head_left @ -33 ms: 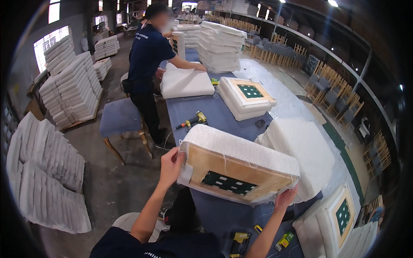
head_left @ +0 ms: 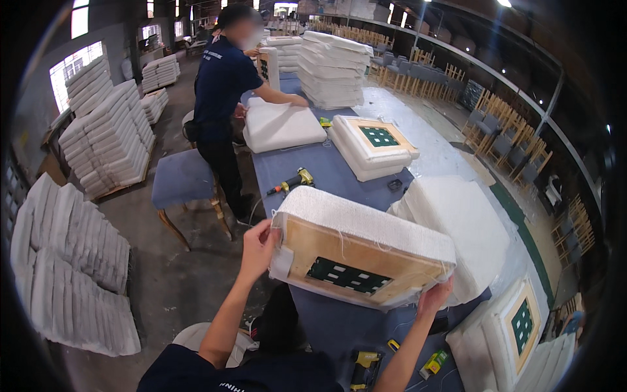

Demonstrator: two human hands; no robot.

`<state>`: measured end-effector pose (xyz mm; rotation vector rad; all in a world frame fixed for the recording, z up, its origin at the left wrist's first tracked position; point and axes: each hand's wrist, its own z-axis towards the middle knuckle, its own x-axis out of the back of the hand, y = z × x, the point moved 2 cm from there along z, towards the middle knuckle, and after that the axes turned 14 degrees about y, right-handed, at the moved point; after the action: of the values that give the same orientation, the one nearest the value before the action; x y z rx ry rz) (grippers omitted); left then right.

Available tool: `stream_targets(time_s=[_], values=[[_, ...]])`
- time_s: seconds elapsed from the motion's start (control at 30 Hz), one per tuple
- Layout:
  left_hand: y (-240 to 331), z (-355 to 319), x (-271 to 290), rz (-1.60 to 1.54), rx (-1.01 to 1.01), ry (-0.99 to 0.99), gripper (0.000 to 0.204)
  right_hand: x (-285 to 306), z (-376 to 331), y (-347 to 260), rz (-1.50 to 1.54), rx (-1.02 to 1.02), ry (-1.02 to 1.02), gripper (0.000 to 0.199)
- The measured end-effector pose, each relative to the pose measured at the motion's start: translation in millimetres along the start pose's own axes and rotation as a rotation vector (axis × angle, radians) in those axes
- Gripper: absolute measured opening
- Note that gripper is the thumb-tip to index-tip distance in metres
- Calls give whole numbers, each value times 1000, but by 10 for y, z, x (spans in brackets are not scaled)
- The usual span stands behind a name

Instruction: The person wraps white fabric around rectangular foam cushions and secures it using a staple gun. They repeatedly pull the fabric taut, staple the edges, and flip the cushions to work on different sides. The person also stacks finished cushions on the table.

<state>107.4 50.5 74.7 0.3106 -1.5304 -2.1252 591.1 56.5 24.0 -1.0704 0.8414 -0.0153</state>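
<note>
Still unchanged, the left hand (head_left: 259, 245) and right hand (head_left: 434, 300) grip the tilted seat cushion (head_left: 362, 245) by its edges.

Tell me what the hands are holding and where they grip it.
Both hold one white-upholstered wooden-framed seat cushion, tilted underside up: left hand at its left edge, right hand at its lower right corner.

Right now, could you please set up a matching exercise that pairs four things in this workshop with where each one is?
Things:
1. white upholstered seat cushion with wooden underside
2. yellow power drill
3. blue padded stool
4. flat white cushion

Places:
A. on the floor beside the table
B. under a co-worker's hand
C. lying on the blue tabletop
D. held up between left hand and right hand

Pairs: 1-D, 2-C, 3-A, 4-B
</note>
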Motion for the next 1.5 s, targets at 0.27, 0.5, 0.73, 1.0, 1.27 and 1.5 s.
stream_targets(time_s=[0.27,0.5,0.73,1.0,1.27,1.5], values=[[2097,217,-707,-74,-809,-233,31,83,49,40,-26,34,242,46],[2470,-6,-2367,92,-1117,-1028,22,-275,-82,-94,-323,242,174,46],[2363,-306,-2664,271,-1432,-1065,29,-262,-200,-173,-475,255,222,42],[2176,-486,-2814,309,-1478,-963,17,418,-301,470,-745,445,457,29],[1837,-690,-2824,-95,-1478,-782,16,139,-418,487,-375,549,513,29],[1943,-593,-2758,-31,-1481,-687,12,480,-393,462,-314,302,386,49]])
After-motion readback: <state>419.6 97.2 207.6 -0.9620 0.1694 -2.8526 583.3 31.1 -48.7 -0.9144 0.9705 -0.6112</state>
